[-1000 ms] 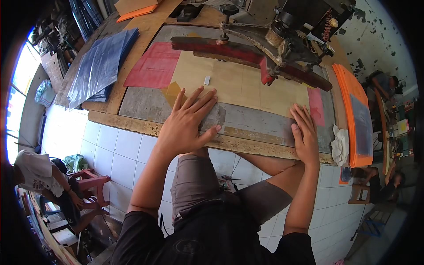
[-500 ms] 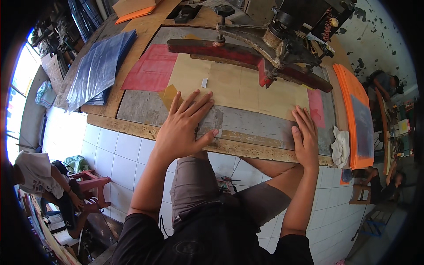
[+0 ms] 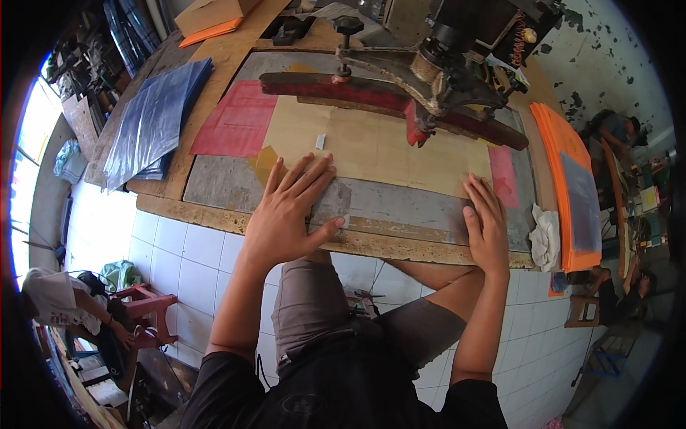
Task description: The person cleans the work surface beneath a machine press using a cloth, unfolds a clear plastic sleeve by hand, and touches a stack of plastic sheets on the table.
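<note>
L hand (image 3: 289, 214) is spread flat, fingers splayed, pressed on the tan sheet (image 3: 371, 146) at its near edge; nothing is gripped. R hand (image 3: 487, 227) is laid flat, fingers together, by the sheet's right corner. Sheet is lying on the grey bed (image 3: 400, 204), under the red squeegee bar (image 3: 336, 87).

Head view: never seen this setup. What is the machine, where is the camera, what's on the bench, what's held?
The camera sits on a person's head and looks down, so the forearms enter from below and edges bend. Both bare hands lie flat, holding nothing: the left hand on the near edge of a tan sheet, the right hand at its right corner. The sheet lies on a grey plate on a wooden bench. Behind it is a dark metal press with a long red bar. Blue sheets lie left, orange sheets and a white rag right.
</note>
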